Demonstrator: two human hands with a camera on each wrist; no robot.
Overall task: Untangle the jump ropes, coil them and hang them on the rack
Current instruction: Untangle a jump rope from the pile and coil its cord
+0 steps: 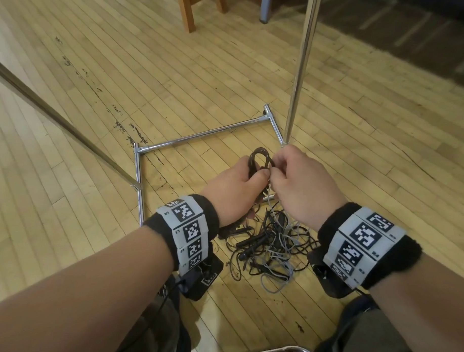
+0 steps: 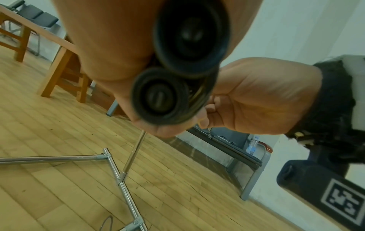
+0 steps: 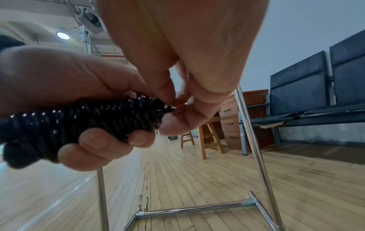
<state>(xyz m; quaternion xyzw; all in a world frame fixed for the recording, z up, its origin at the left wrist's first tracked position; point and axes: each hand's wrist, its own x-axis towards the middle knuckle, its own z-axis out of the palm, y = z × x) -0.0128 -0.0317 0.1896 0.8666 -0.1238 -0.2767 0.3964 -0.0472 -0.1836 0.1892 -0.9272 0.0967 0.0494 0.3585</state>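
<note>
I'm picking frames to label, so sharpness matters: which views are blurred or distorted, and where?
Head view: sharp, wide-angle bend in the rack poles. Left wrist view: handle ends in the left hand are out of focus. Right wrist view: coiled black rope fairly crisp; right hand soft.

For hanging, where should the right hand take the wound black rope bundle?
Probably at the loop that sticks out above the wound black rope bundle, coming from above. The left hand already wraps the ribbed middle, and the right hand pinches that upper end.
</note>
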